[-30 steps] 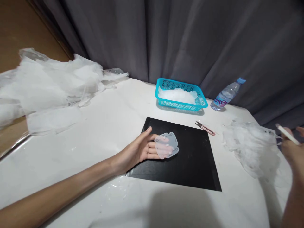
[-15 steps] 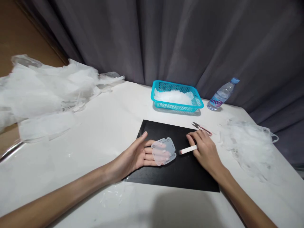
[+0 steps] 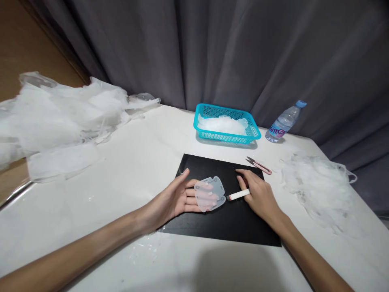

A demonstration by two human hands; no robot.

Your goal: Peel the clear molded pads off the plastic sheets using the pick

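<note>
Head view shows the hands apart: the left hand point(image 3: 179, 198) lies open, palm up, a thin, rounded, translucent plastic plate point(image 3: 209, 194) across its fingers point(image 3: 192, 200) above the smooth black mat point(image 3: 200, 227). Close by, the right hand point(image 3: 258, 192) pinches a slim white stick point(image 3: 240, 194), its long axis running leftward, dark tip point(image 3: 229, 198) just beside the plate's edge.

White, smooth-topped table point(image 3: 121, 162) bore a flat black rectangular mat point(image 3: 194, 223); pink-handled, dark-bladed snips point(image 3: 263, 167) near its far right corner; turquoise perforated plastic basket point(image 3: 225, 136) and blue-capped clear plastic bottle point(image 3: 282, 125) beyond; larger sheer white heap point(image 3: 67, 109) left, smaller translucent white pile point(image 3: 319, 186) right.
</note>
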